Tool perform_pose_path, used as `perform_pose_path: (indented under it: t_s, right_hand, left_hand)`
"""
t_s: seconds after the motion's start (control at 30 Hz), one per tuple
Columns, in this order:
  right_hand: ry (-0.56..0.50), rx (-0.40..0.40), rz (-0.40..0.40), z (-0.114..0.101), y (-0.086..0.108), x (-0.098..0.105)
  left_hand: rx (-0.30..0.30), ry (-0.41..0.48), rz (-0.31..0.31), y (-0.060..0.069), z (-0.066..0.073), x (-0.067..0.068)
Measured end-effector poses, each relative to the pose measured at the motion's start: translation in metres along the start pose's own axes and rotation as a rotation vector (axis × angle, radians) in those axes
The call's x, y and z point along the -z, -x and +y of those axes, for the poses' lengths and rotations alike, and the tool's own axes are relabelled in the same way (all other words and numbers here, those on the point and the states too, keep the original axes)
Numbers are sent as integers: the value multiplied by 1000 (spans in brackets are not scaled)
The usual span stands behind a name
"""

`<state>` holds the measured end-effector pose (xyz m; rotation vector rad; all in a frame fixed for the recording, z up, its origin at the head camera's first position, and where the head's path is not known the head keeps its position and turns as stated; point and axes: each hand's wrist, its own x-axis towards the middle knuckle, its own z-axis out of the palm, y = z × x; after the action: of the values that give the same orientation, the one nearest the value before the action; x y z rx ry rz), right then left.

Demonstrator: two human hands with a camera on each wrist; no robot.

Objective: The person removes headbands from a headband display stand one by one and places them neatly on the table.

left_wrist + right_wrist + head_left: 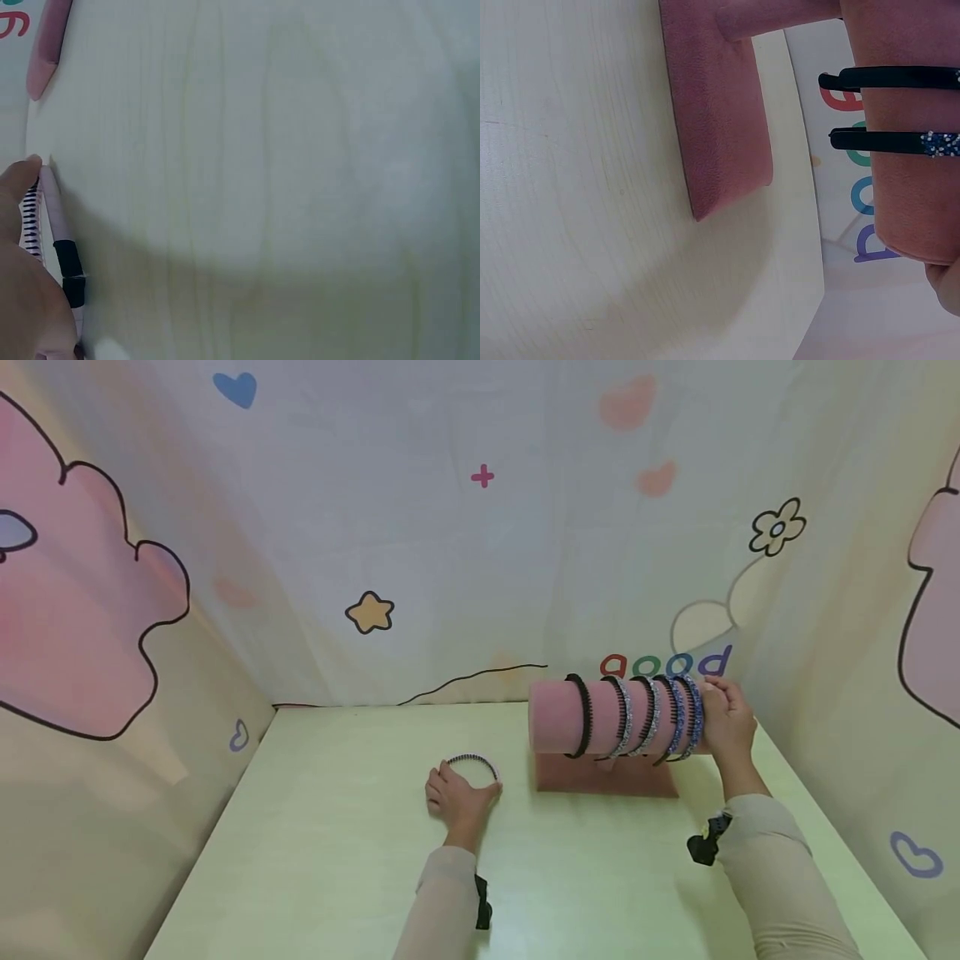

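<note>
A headband (472, 757) with a pale pink outer side and dark teeth inside lies at the middle of the table. My left hand (459, 797) holds it between thumb and fingers; the left wrist view shows its pale band (56, 206) with black sections. To the right is a pink headband stand (552, 718), a padded roll on a flat base (600, 779). It carries a black headband (586, 717), silvery glitter headbands (625, 718) and blue glitter ones (696, 718). My right hand (729, 722) grips the roll's right end; its grasp is mostly out of the right wrist view.
The pale wood-grain table (337, 860) reaches back to a printed cloth wall (450, 568). More printed cloth stands on the left (210, 760) and right (847, 735). The stand's base sits on the table near the back edge.
</note>
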<state>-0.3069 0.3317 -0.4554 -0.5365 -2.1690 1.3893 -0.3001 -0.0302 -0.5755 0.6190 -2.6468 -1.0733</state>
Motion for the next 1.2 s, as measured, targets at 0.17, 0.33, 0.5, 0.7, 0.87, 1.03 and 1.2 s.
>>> perform_pose_path:
  t_s: [0.17,0.33,0.5,0.7,0.87,1.03,1.2]
  right_hand:
    - [5,-10,-3,-1,1,-1]
    - [-4,-11,7,-3,1,-1]
    - [-17,-13,18,-3,1,-4]
    - [8,7,21,-4,1,-2]
    - [5,32,31,-5,2,-3]
    - [7,30,35,-5,1,-2]
    - [10,17,30,-2,4,0]
  left_hand:
    - [-8,-42,-2,0,-2,-1]
    - [-10,-47,8,0,-1,-1]
    - [-23,-94,36,-1,-4,0]
    - [-53,-78,46,0,-2,5]
    - [-63,16,58,2,8,14]
    - [-100,114,57,9,24,15]
    - [-221,262,57,18,40,15]
